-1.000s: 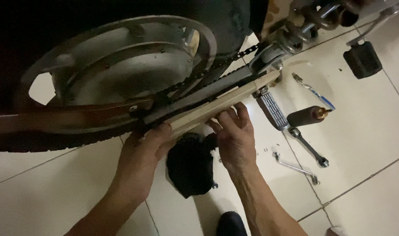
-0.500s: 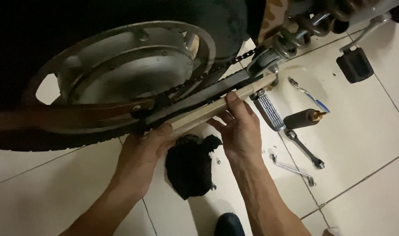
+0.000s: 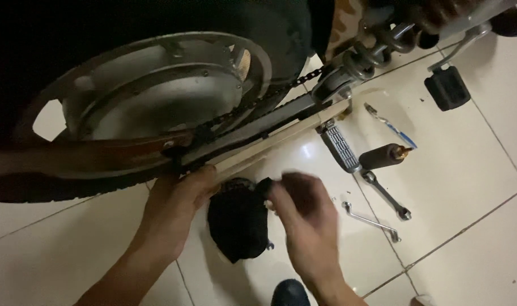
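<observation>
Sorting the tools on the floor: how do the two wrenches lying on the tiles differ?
The upper wrench is darker and thicker, while the lower wrench is pale, shiny and thin. The upper wrench's top end lies by the dark cylinder with a brass tip; the lower wrench lies alone, nearer the right hand. Both lie flat on the white tiled floor, slanting the same way.

Our right hand [image 3: 303, 218] has come off the pale chain guard [image 3: 281, 141], where its fingers were pressed a moment ago, and has dropped lower over the tiled floor [image 3: 468, 187]. It now shows blurred, with its fingers [image 3: 275, 195] at the upper edge of the black cloth [image 3: 238, 224]. The guard's middle stretch, covered before, is now bare.
</observation>
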